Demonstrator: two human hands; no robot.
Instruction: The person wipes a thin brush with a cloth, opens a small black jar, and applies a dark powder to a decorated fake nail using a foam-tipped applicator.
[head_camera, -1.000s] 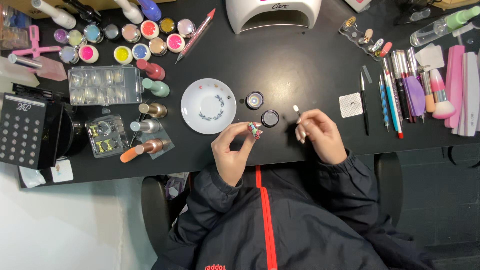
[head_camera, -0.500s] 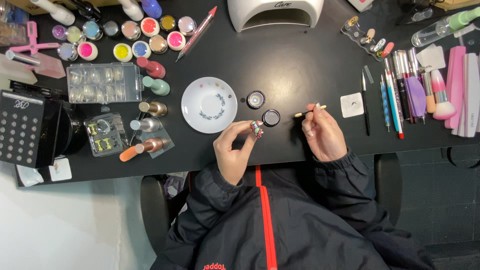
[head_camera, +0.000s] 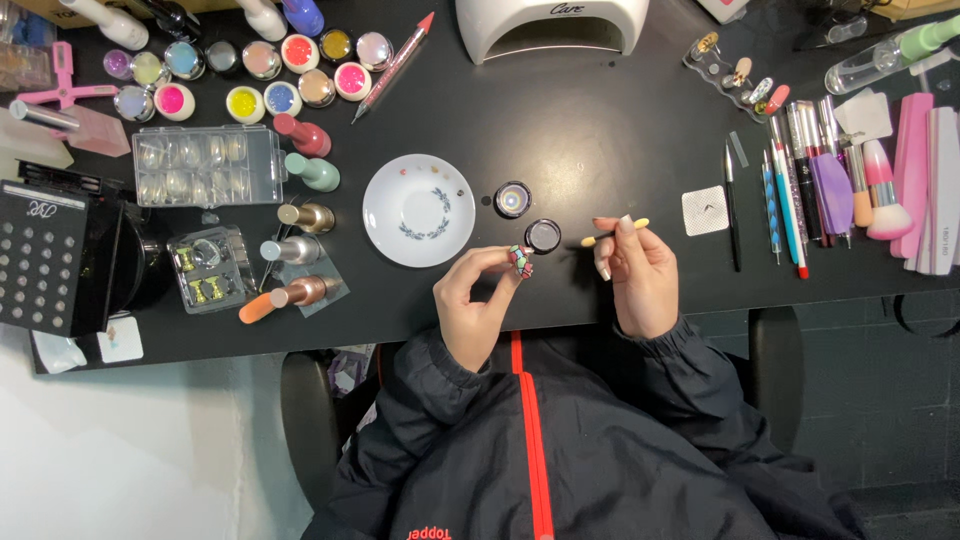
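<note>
Pinching the painted nail tip (head_camera: 519, 260) in my left hand (head_camera: 478, 300) and the small applicator stick (head_camera: 612, 232) in my right hand (head_camera: 635, 270), I judge the next move is dipping into the open dark pot (head_camera: 542, 235) between them.

I read the head view as evenly and brightly lit from overhead, with soft glare patches on the black table (head_camera: 600, 110) and only faint shadows beneath both hands. Focus is sharp at centre; I note slight wide-angle bending and softening toward the frame edges.
</note>
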